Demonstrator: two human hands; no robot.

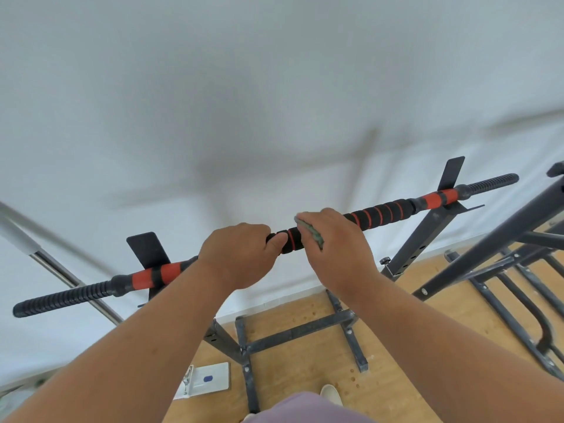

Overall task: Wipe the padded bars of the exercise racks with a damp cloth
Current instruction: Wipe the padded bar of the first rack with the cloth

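A black padded bar (383, 212) with red stripes lies across two dark rack uprights, running from lower left to upper right. My left hand (241, 254) grips the bar near its middle, fingers curled over it. Just to its right, my right hand (335, 242) holds a green-grey cloth (312, 232) wrapped against the padding. Only the cloth's edge shows under my fingers. Between the two hands a short stretch of black padding with a red stripe is visible.
The rack's dark base frame (299, 331) stands on the wooden floor below. A second dark rack (500, 239) crowds the right side. A chrome pole (55, 270) slants at the left. A white scale-like slab (207, 380) lies on the floor. A white wall is close behind.
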